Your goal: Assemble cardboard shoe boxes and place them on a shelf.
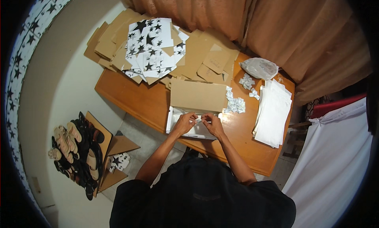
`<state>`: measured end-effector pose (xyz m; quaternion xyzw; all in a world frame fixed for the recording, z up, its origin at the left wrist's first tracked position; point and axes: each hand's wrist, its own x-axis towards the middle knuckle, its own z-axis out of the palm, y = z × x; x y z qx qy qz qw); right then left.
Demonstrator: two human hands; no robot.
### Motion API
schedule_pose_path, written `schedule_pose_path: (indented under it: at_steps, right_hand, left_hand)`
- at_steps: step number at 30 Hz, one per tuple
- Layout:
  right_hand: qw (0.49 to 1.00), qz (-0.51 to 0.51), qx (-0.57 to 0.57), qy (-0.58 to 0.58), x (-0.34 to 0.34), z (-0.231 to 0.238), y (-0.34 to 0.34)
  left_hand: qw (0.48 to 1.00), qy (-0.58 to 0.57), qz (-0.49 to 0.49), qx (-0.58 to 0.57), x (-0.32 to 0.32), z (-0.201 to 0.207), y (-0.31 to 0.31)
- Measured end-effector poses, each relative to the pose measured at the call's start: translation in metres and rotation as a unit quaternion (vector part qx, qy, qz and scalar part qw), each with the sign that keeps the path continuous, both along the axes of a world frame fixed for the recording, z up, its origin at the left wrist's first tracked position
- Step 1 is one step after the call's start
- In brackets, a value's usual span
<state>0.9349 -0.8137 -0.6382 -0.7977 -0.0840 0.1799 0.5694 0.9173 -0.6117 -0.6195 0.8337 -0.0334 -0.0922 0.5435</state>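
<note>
Over an open cardboard box [169, 123], my left hand [186, 122] and my right hand [213, 124] meet with fingertips pinched on a small white sachet [199, 119]. The box is white inside, and its brown lid [198, 96] is tipped back away from me. Fingers partly cover the sachet, and my hands hide some of the box's inside. To the right of the lid, loose small white sachets [236, 105] lie in a heap on the table. Two smaller clusters, one of sachets [246, 81], sit farther back.
A wooden table [134, 105] carries flattened cardboard [108, 42] and star-printed white card pieces [152, 44] at the far left. Toward the right are a clear plastic bag [259, 68] and a stack of white paper [273, 113]. Shoes [73, 143] cover a stand at lower left.
</note>
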Motion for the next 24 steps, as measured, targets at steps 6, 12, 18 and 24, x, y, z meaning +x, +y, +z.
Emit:
schedule_pose_path:
  at_steps: [6, 12, 18, 24]
  right_hand:
    - [0.996, 0.024, -0.074, -0.043, -0.002, 0.011, 0.005]
    - [0.986, -0.009, -0.102, -0.128, 0.014, 0.03, 0.0]
    - [0.94, -0.012, -0.225, -0.255, 0.073, 0.068, 0.02]
    - [0.88, -0.067, -0.316, -0.35, 0.109, 0.068, 0.04]
  left_hand:
    - [0.992, -0.056, 0.072, 0.084, -0.023, 0.012, 0.048]
    - [0.977, -0.131, 0.131, 0.102, -0.002, 0.024, 0.071]
    - [0.95, -0.274, 0.055, 0.138, 0.087, 0.059, 0.066]
    - [0.938, -0.151, -0.029, 0.311, 0.142, 0.058, 0.039]
